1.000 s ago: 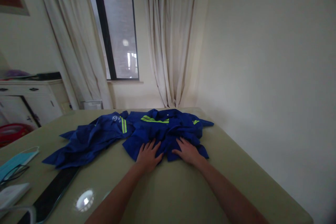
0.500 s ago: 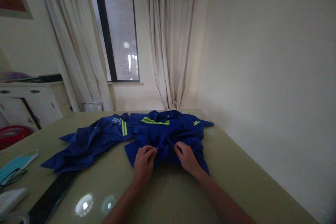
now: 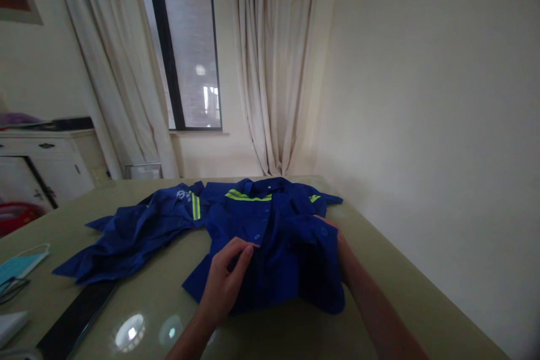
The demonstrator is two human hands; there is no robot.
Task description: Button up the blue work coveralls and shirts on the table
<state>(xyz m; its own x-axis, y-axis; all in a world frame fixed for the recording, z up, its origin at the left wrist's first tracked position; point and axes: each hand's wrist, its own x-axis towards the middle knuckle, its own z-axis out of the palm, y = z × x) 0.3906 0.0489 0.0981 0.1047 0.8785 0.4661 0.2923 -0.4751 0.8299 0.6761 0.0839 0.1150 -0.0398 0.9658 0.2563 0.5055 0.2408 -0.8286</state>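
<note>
Worktop (image 3: 160, 289): pale green, glossy; lamp reflections (image 3: 130, 332) at 7 o'clock in the view. Room: window (image 3: 189, 53), 11 o'clock; curtain (image 3: 278, 67), 12; white cabinet (image 3: 63, 163), 9. Mask (image 3: 23, 264), 8. Shirt (image 3: 270, 270): blue, on worktop, 6 o'clock; left hand (image 3: 228, 270) pinching its front; right hand (image 3: 341, 239) behind lifted cloth, grip cannot be told. Marking: white gear emblem (image 3: 180, 194), 8 o'clock, adjoining lettering too small to read
</note>
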